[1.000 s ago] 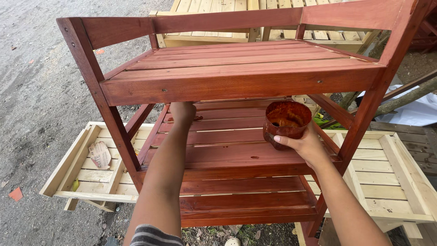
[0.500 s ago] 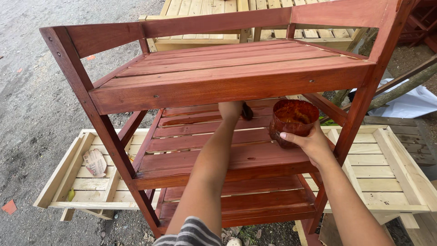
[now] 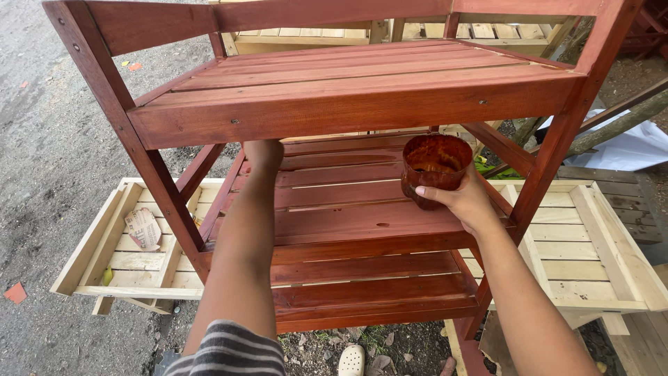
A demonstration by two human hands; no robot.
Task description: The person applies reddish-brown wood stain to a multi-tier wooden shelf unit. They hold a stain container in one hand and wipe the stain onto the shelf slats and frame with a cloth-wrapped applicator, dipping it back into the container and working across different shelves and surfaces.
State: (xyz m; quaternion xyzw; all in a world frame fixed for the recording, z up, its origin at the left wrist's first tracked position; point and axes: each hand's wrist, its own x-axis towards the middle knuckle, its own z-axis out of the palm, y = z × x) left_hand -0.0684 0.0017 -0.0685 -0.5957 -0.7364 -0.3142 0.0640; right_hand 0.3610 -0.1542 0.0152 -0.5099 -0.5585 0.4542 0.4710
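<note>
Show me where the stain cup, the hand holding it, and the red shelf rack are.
stain cup (image 3: pixel 435 167), head view, on its front wall.
right hand (image 3: pixel 467 203), head view, on its back.
red shelf rack (image 3: pixel 348 111), head view, on the top shelf's front rail.

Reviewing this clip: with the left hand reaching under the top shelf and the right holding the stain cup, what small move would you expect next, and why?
Probably a short stroke of the left hand along the rear slats of the middle shelf. That hand is tucked far back under the top shelf, its fingers hidden, so any brush cannot be confirmed. The right hand holds the stain-coated cup level alongside, within easy reach.
</note>
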